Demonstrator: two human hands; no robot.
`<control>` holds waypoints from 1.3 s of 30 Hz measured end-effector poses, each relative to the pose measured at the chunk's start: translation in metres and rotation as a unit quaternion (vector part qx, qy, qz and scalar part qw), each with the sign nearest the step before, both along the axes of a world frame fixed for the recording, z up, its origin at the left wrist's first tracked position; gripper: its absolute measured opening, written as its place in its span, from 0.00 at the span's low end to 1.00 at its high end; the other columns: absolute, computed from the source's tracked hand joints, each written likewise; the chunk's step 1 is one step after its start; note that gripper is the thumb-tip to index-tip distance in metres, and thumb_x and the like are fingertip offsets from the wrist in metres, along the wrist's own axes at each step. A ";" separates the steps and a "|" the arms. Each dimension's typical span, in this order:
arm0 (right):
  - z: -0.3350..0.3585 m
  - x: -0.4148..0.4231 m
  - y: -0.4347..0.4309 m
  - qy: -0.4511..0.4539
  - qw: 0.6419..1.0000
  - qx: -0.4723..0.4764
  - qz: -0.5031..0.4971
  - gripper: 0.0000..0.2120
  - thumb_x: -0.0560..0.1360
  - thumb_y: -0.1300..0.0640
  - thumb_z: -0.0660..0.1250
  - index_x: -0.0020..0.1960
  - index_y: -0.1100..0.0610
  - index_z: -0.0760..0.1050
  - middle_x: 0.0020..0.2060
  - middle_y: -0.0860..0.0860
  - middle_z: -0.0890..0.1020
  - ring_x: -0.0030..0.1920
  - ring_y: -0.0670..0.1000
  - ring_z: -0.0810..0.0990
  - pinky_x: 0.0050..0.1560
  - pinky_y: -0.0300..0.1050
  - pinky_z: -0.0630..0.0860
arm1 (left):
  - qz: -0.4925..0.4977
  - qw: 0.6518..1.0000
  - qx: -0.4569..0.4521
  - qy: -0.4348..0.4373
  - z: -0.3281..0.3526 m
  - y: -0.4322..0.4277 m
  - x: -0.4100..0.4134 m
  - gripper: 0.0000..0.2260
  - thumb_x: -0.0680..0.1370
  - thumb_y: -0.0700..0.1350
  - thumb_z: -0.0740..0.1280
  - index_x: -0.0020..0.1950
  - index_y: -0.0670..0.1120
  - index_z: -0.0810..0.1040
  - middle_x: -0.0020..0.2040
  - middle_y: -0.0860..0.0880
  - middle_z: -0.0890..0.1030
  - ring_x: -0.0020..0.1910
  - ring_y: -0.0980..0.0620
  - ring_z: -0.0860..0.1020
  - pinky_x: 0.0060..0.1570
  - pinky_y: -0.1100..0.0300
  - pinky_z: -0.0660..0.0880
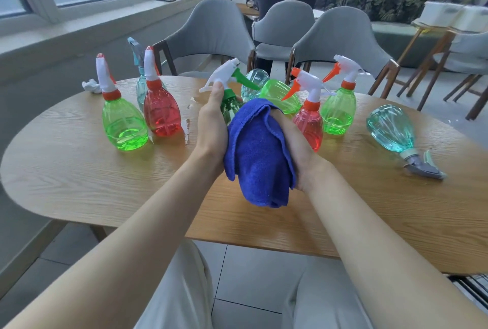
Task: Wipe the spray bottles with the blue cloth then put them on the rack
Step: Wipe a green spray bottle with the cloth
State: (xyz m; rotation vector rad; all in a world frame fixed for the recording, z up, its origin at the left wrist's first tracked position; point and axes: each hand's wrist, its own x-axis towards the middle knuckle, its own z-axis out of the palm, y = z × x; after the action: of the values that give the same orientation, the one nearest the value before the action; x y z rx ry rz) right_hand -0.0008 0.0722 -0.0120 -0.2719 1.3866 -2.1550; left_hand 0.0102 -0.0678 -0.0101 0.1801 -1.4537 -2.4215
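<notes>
Head view.

1. Left hand (211,122): fingers and thumb are curled round the neck and shoulder of the held spray bottle (230,107). The thumb tip lies against the white sprayer head.
2. Held spray bottle: dark green body, white head, green trigger. It is lifted above the wooden table (79,170), at the centre of the frame, with the head tilted toward 11 o'clock.
3. Right hand (293,144): it clasps the blue cloth (260,154) against the bottle's body. The fingers are partly covered by the cloth; the visible part is curled round it.
4. Blue cloth: wrapped round the lower body of the bottle, with a loose fold hanging toward 6 o'clock.

Positions from the held bottle:
- 9 o'clock: left green bottle (124,122) and left red bottle (161,112), upright and side by side; a teal bottle (141,88) stands behind them.
- 10 o'clock, at the table's far edge: crumpled white cloth (91,85).
- 1 o'clock: a clear teal bottle (253,84) and a green bottle (280,96) lying tipped.
- 3 o'clock: right red bottle (309,122) and right green bottle (338,109), upright.
- 4 o'clock, well apart: a teal bottle on its side (393,130).
- Water patches (187,128) lie on the table beside the left red bottle.
</notes>
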 end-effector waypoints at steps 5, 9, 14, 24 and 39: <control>-0.011 -0.008 -0.004 0.043 0.996 0.067 -0.052 0.22 0.83 0.38 0.64 0.42 0.51 0.87 0.46 0.55 0.87 0.47 0.55 0.86 0.56 0.52 0.80 | 0.036 0.995 -0.086 -0.016 0.000 -0.004 -0.002 0.23 0.79 0.68 0.64 0.46 0.53 0.89 0.51 0.40 0.87 0.56 0.36 0.85 0.69 0.36 0.76; -0.020 -0.008 -0.009 0.116 0.975 0.139 -0.128 0.25 0.76 0.34 0.67 0.51 0.55 0.87 0.53 0.58 0.88 0.56 0.61 0.86 0.68 0.62 0.76 | 0.092 0.972 -0.210 -0.055 0.002 -0.002 0.000 0.26 0.83 0.68 0.58 0.43 0.46 0.77 0.39 0.46 0.70 0.38 0.49 0.68 0.45 0.50 0.69; -0.022 -0.002 -0.022 0.300 0.915 0.225 -0.151 0.20 0.72 0.37 0.72 0.62 0.40 0.80 0.58 0.44 0.85 0.60 0.47 0.84 0.66 0.57 0.79 | 0.083 0.985 -0.097 -0.118 -0.016 -0.016 -0.019 0.28 0.76 0.73 0.63 0.51 0.48 0.82 0.48 0.40 0.84 0.51 0.40 0.85 0.60 0.42 0.81; -0.035 0.001 -0.005 -0.054 0.995 -0.003 -0.078 0.25 0.78 0.37 0.67 0.62 0.56 0.82 0.56 0.57 0.87 0.57 0.57 0.86 0.65 0.55 0.80 | 0.121 0.984 -0.097 -0.084 -0.003 -0.005 -0.012 0.31 0.80 0.74 0.55 0.47 0.50 0.84 0.45 0.48 0.82 0.44 0.47 0.79 0.52 0.49 0.78; -0.037 0.005 -0.016 0.087 0.965 0.007 -0.248 0.16 0.77 0.43 0.67 0.57 0.52 0.82 0.52 0.52 0.87 0.55 0.54 0.86 0.61 0.55 0.81 | 0.067 0.990 -0.033 -0.118 0.008 0.005 -0.009 0.13 0.76 0.46 0.76 0.58 0.56 0.77 0.51 0.41 0.86 0.41 0.45 0.83 0.43 0.51 0.81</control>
State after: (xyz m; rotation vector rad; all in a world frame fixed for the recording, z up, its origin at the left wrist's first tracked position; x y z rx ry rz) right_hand 0.0043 0.0561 -0.0493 -0.1146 1.7124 -2.5706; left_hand 0.0014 -0.0626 -0.0020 0.5474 -1.5627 -2.3025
